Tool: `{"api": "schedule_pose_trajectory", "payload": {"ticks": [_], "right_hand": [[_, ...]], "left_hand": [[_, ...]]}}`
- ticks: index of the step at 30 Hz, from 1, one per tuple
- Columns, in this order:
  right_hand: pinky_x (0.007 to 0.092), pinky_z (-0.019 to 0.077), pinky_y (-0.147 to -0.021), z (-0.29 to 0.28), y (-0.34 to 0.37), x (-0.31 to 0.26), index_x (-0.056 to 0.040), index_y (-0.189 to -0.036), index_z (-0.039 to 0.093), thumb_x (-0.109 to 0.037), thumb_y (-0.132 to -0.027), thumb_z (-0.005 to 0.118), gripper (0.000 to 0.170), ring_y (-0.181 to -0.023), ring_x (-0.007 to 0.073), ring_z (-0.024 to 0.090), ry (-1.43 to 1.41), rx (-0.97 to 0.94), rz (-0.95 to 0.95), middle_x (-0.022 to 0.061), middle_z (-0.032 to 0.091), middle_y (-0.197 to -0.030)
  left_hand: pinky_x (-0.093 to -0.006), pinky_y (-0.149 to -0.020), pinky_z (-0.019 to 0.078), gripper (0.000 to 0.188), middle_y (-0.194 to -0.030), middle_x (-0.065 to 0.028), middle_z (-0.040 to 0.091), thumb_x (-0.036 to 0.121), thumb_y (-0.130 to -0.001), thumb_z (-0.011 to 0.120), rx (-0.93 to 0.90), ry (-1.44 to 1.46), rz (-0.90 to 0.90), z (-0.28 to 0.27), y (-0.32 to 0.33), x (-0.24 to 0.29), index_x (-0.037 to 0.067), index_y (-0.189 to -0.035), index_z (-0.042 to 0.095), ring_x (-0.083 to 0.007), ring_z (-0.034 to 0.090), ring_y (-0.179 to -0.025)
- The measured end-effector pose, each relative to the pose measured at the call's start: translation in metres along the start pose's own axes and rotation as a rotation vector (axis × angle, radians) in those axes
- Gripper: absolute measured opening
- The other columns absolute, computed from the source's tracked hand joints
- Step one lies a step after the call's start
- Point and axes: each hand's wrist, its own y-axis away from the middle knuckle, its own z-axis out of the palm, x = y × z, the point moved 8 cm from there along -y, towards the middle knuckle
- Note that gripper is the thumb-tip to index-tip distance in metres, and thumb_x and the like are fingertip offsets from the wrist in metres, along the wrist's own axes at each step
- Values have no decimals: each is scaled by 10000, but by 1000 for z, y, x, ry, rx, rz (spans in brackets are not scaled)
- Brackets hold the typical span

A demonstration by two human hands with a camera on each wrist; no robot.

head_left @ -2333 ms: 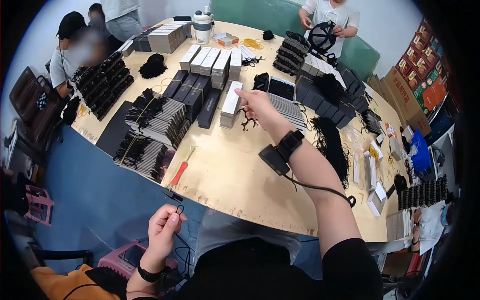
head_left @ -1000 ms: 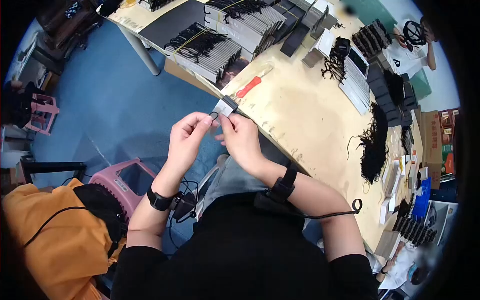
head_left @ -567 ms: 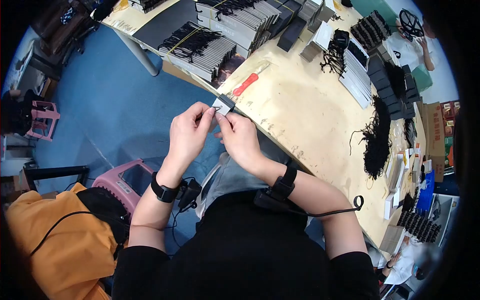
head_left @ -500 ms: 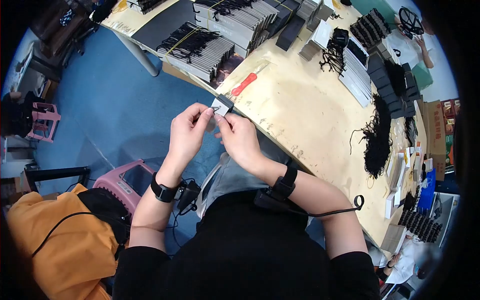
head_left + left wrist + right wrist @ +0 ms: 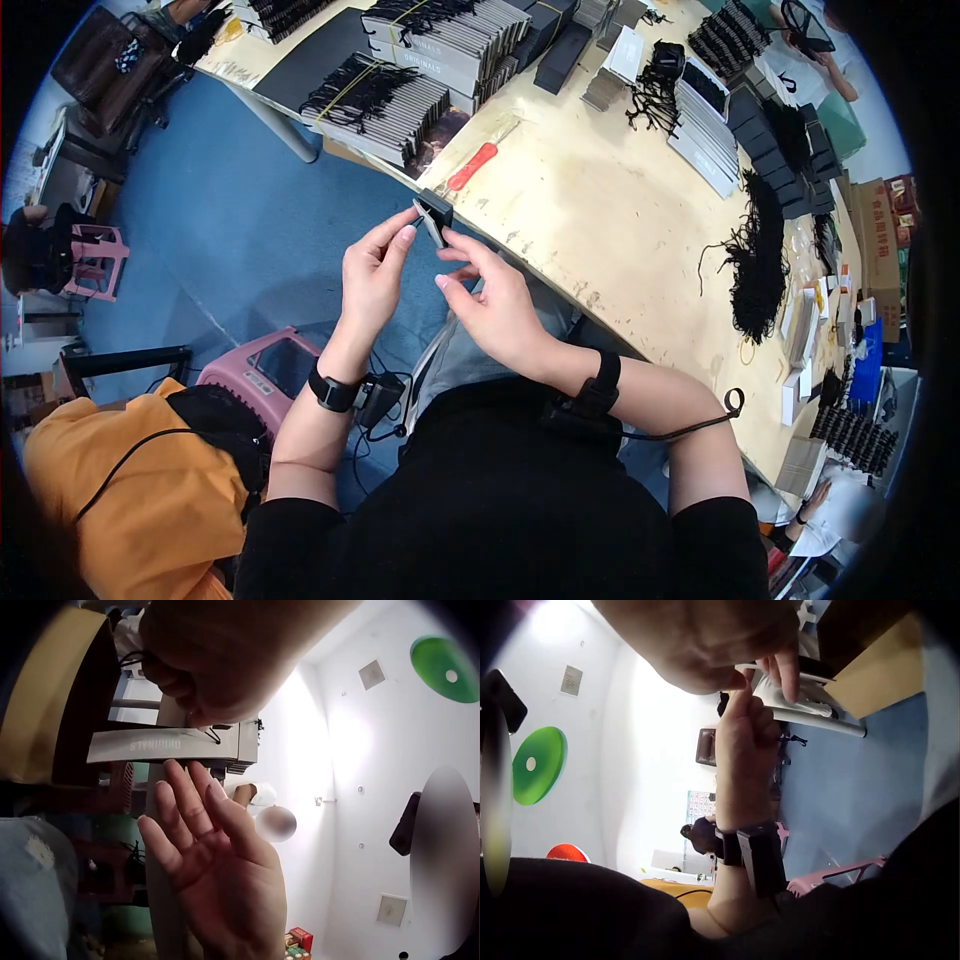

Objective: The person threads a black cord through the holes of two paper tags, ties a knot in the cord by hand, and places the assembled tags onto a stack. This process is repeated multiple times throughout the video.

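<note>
A grey-white card tag (image 5: 431, 226) printed ORIGINALS stands on edge by the black block (image 5: 437, 206) at the table's edge. At the tag's end, a black cord (image 5: 214, 736) passes through a small hole. My left hand (image 5: 374, 277) pinches the cord close to that hole, thumb against forefinger. Just right of the tag is my right hand (image 5: 497, 305), its fingers loosely extended and spread, fingertips right at the tag's edge. From the left wrist, the right palm (image 5: 225, 877) shows below the tag (image 5: 142, 745), holding nothing.
A red-handled tool (image 5: 473, 167) lies near the table edge. Behind it stand bundled corded tags (image 5: 385, 105) and a white tag stack (image 5: 618, 65). A pile of black cords (image 5: 758, 265) lies to the right. A pink stool (image 5: 262, 375) is at lower left.
My right hand came from the tag stack to the table edge with a tag, meeting the left hand's cord. The right fingers have since spread off the tag, which has turned edge-on.
</note>
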Motion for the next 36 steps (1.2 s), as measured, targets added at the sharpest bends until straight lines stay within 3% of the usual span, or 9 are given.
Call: {"api": "schedule_pose_trajectory", "payload": {"ticks": [3, 5, 33, 36], "right_hand": [[252, 465, -574, 1, 0, 2, -17, -1220, 436, -53, -783, 570, 459, -782, 168, 609, -1, 13, -12, 152, 582, -1046], [257, 467, -579, 1, 0, 3, -18, -1228, 430, -51, -786, 563, 463, -785, 167, 605, 0, 13, -15, 149, 583, -1046], [249, 491, -593, 0, 3, 4, -19, -1209, 459, -34, -795, 554, 425, -778, 162, 602, -79, 18, -5, 155, 590, -1025], [253, 490, -595, 1, 3, 5, -24, -1203, 462, -35, -791, 558, 423, -769, 165, 600, -83, 18, 1, 153, 590, -1015]], "left_hand": [[-219, -770, 421, 272, -982, -64, 622, 157, -876, 539, -2, -8, -46, 1, 1, -5, 5, -1096, 587, -89, 536, -871], [-198, -669, 409, 240, -818, -21, 610, 146, -867, 550, 42, 2, 8, 0, 1, -2, 10, -1057, 607, -56, 495, -746], [-199, -678, 413, 239, -872, -37, 615, 146, -868, 554, 54, 56, -14, 1, 3, -1, -7, -1043, 612, -61, 498, -767], [-174, -563, 375, 274, -735, 8, 582, 163, -853, 579, 47, 63, -104, 1, 6, -9, -12, -1064, 596, -29, 467, -651]]}}
